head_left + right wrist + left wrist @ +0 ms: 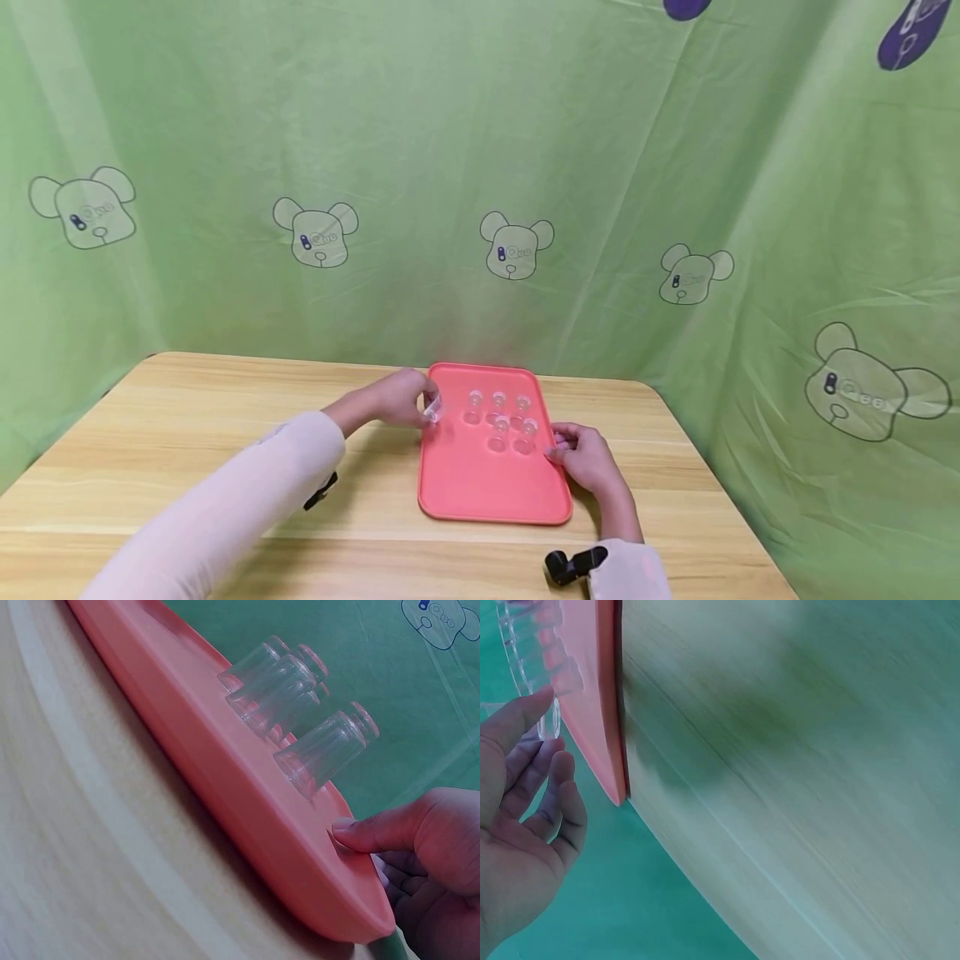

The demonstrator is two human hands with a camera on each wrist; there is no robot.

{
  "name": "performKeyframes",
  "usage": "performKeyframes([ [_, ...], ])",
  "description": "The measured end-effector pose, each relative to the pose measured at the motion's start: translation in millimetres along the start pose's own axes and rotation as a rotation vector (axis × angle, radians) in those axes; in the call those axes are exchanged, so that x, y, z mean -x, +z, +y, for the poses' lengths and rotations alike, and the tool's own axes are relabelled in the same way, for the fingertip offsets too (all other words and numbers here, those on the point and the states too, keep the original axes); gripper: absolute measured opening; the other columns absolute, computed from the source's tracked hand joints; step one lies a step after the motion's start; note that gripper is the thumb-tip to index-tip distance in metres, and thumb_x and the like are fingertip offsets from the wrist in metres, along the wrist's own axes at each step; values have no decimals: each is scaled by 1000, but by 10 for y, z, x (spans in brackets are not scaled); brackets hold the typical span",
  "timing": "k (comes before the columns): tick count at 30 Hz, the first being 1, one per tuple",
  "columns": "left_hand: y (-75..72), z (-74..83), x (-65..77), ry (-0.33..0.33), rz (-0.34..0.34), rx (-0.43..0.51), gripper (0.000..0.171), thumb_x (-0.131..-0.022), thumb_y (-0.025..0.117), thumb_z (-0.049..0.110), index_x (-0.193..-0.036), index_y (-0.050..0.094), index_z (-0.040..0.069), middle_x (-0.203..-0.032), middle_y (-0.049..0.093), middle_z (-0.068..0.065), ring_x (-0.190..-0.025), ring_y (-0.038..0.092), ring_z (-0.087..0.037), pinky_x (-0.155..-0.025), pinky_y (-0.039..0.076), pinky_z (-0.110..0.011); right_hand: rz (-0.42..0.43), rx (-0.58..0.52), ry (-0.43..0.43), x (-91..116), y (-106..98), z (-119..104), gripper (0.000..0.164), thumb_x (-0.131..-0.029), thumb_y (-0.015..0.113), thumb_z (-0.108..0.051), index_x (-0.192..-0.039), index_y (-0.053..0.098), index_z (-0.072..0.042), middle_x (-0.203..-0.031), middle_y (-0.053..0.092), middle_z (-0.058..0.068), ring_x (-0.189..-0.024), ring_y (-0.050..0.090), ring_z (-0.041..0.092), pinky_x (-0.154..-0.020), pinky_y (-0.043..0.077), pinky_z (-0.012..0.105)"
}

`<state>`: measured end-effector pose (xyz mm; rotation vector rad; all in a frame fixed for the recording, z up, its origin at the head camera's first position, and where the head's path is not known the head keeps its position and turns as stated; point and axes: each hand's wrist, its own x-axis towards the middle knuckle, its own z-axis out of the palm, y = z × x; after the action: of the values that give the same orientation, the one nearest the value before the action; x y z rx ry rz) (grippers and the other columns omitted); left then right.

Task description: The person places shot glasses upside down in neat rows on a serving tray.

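Observation:
A red tray [491, 492] lies on the wooden table, with several small clear glasses [498, 440] grouped on it. They appear to stand upside down, the narrower end upward. Over the tray's left edge, my left hand [401, 400] pinches another small clear glass [553, 721] between thumb and fingers, tilted and off the tray surface. In the left wrist view the other fingers of that hand [536, 802] are loosely bent. My right hand [442, 859] grips the tray's right edge, thumb over the rim and fingers at the outer side, partly hidden.
The light wooden table [360, 508] extends around the tray on the left, right and near side. Behind it hangs a green curtain [420, 292] printed with bear heads. Black wrist cameras [573, 567] are strapped at both sleeves.

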<state>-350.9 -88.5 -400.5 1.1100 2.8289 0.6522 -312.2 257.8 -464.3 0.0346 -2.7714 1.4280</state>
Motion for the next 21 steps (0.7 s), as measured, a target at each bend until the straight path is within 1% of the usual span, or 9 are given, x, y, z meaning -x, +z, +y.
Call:
performKeyframes([
  [4, 5, 41, -35, 0, -11, 0, 12, -83, 81, 13, -86, 70, 11, -81, 67, 4, -76, 57, -11, -73, 50, -28, 1, -2, 5, 2, -1, -3, 43, -91, 69, 5, -132, 61, 8, -106, 64, 17, -91, 59, 24, -76, 53, 27],
  [8, 24, 77, -67, -32, -17, 3, 11, -85, 81, 12, -90, 71, 11, -82, 67, 4, -79, 59, -12, -73, 51, -28, 1, -2, 9, 3, -2, -2, 43, -91, 69, 5, -133, 61, 7, -106, 64, 16, -92, 59, 24, -76, 53, 27],
  [11, 47, 109, -90, -49, -15, 27, 12, -85, 81, 11, -93, 72, 9, -84, 67, 4, -80, 60, -12, -74, 52, -27, -1, -2, 13, 7, -6, -1, 43, -91, 68, 5, -133, 61, 7, -105, 64, 15, -92, 59, 23, -78, 54, 28],
  [17, 104, 163, -115, -50, 4, 91, 13, -85, 79, 6, -97, 74, 5, -87, 69, 2, -80, 61, -13, -75, 54, -30, -1, 4, 4, 6, -9, 2, 42, -91, 68, 5, -132, 61, 7, -105, 63, 15, -91, 59, 23, -78, 54, 30],
  [21, 152, 183, -128, -69, 3, 126, 16, -84, 79, 4, -99, 73, 3, -90, 69, 0, -79, 60, -13, -74, 54, -31, 2, 2, 9, 11, -5, 1, 43, -90, 68, 5, -132, 61, 7, -105, 64, 15, -91, 59, 23, -78, 54, 30],
])
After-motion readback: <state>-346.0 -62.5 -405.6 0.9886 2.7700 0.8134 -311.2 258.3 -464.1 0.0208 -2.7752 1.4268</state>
